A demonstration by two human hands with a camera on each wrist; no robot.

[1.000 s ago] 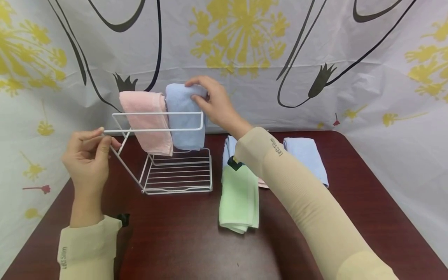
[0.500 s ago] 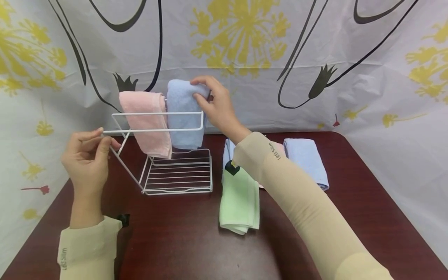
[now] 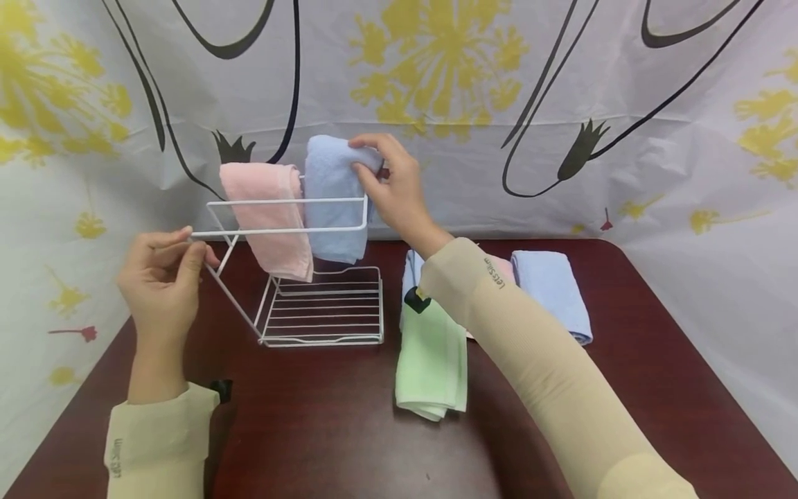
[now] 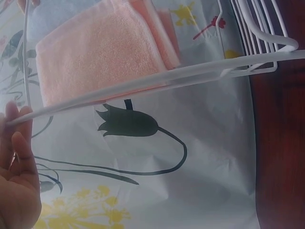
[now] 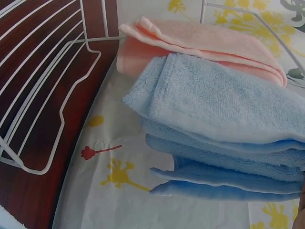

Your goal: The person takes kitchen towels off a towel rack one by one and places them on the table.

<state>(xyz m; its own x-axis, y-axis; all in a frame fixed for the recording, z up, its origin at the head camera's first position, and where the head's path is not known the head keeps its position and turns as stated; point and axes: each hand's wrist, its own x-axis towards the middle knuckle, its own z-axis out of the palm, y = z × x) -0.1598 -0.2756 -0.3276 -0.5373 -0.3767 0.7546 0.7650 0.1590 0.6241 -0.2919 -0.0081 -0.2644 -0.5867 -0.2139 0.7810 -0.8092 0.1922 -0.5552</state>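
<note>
A white wire rack (image 3: 268, 231) stands on the table with a raised upper frame. My left hand (image 3: 158, 287) pinches the left end of that frame between thumb and fingers. Over the frame, on its left part, hangs a folded pink towel (image 3: 269, 216). Beside it to the right is a folded blue towel (image 3: 333, 177), its top edge gripped by my right hand (image 3: 399, 190). In the right wrist view the blue towel (image 5: 224, 102) shows several hanging layers in front of the pink towel (image 5: 205, 40). The left wrist view shows the pink towel (image 4: 102, 57) behind the rack's bar.
On the dark red table (image 3: 324, 416), a green folded towel (image 3: 432, 367) lies right of the rack. Behind it are another blue towel (image 3: 409, 274), partly hidden by my sleeve, a pink one (image 3: 502, 267), and a blue one (image 3: 553, 294) farther right. A patterned sheet (image 3: 461, 173) surrounds the table.
My right hand has raised the blue towel slightly and shifted it a little right, widening the gap to the pink towel. The left hand keeps its hold on the rack.
</note>
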